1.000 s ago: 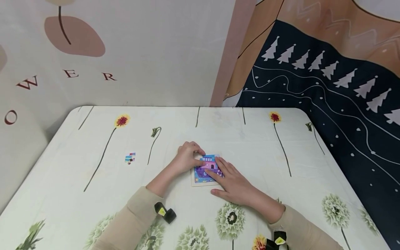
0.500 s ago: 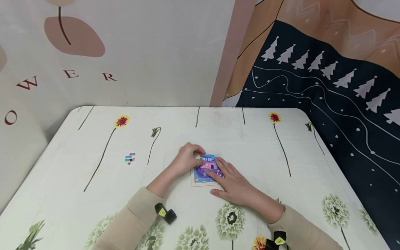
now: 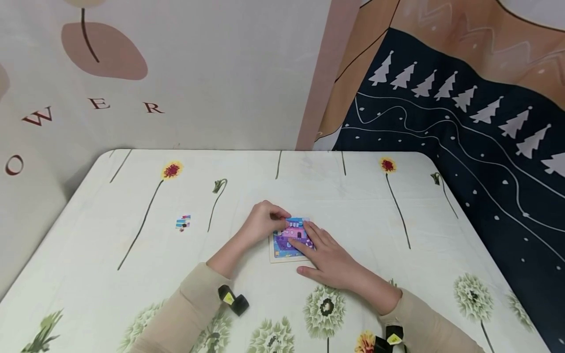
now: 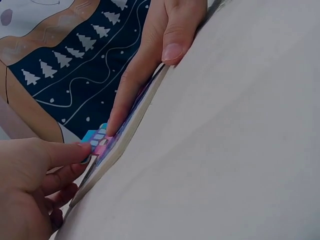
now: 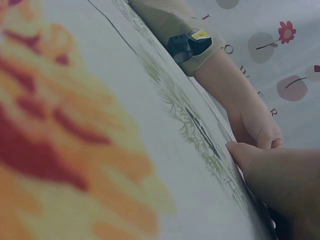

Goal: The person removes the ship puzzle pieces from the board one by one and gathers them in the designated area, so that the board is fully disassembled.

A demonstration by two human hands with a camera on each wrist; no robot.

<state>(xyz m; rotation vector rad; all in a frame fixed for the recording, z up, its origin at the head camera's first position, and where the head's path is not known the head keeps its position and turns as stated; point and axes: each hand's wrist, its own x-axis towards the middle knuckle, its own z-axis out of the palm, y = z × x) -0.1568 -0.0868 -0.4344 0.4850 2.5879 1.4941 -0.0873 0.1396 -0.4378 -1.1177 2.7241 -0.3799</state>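
A small jigsaw puzzle point(image 3: 287, 249) with a pink and purple picture lies in a pale-rimmed board in front of me. At its upper left corner, my left hand point(image 3: 262, 223) pinches a blue puzzle piece point(image 4: 95, 140) with white window shapes between thumb and fingers. That piece is tilted up at the board's edge in the left wrist view. My right hand point(image 3: 331, 260) lies from the right with fairly straight fingers, fingertips resting on the picture and its thumb out on the cloth. It covers the puzzle's right part.
Several loose puzzle pieces point(image 3: 183, 223) lie in a small group to the left on the flower-printed tablecloth point(image 3: 353, 211). A pale wall point(image 3: 220, 73) rises behind the table, and a dark curtain with white trees point(image 3: 441, 117) hangs at the right.
My left thumb has shifted slightly up toward the puzzle's top left corner, and the window piece has tilted a little. The right hand has stayed in place.
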